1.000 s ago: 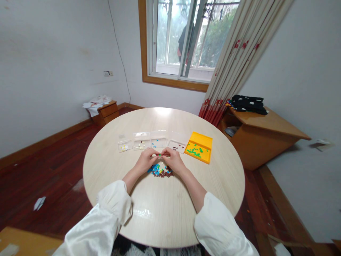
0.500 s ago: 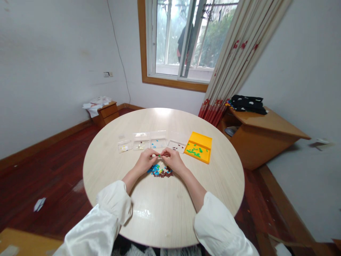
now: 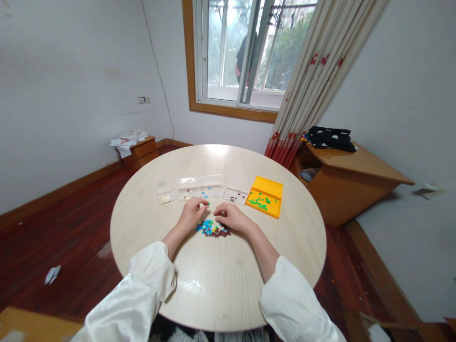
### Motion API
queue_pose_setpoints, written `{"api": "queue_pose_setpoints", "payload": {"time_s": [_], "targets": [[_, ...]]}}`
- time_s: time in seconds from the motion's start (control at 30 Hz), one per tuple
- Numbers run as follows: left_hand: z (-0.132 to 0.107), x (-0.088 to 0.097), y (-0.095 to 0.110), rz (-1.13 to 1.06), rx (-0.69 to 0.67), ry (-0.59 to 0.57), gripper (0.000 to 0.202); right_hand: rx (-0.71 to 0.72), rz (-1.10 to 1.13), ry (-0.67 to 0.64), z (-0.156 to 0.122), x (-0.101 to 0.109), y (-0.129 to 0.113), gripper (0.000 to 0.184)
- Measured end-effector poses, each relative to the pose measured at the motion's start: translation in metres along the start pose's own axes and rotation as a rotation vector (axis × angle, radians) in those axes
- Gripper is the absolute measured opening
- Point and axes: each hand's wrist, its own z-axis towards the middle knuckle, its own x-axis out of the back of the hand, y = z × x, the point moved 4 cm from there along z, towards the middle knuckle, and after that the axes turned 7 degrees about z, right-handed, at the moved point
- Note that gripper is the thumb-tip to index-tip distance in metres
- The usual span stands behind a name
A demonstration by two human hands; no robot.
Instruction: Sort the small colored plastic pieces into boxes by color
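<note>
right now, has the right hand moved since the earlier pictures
Yes. Against the pile, the right hand has shifted nearer, its fingertips lower in view and apart from the left hand.

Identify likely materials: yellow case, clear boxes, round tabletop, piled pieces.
Yellow case: probably molded plastic, fairly matte; even, opaque color.
Clear boxes: likely rigid transparent plastic, glossy; see-through walls, glinting edges.
Round tabletop: wood or wood-look laminate, glossy; pale grain, bright glare.
Piled pieces: probably plastic; solid colors, but too small to judge finish.
</note>
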Motion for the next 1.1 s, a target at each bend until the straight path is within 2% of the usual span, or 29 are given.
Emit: {"api": "queue_pose_setpoints", "payload": {"time_s": [0.23,0.4,0.53,0.87,1.1], "targets": [[0.004,0.008,-0.006,-0.009,0.099,0.116,0.010,0.001,-0.019,-0.021,0.001,0.001,0.001,0.009],[0.011,0.024,-0.024,0.011,0.243,0.255,0.014,-0.046,-0.013,0.035,0.000,0.001,-0.001,0.007],[0.016,0.033,-0.036,0.074,0.344,0.295,0.016,-0.058,0.041,0.076,-0.002,0.002,-0.002,0.009],[0.022,0.036,-0.052,0.139,0.400,0.300,0.020,-0.025,0.017,0.114,-0.001,0.005,-0.009,0.013],[0.022,0.034,-0.055,0.307,0.435,0.257,0.021,-0.037,0.000,0.108,-0.001,0.005,-0.007,0.013]]}}
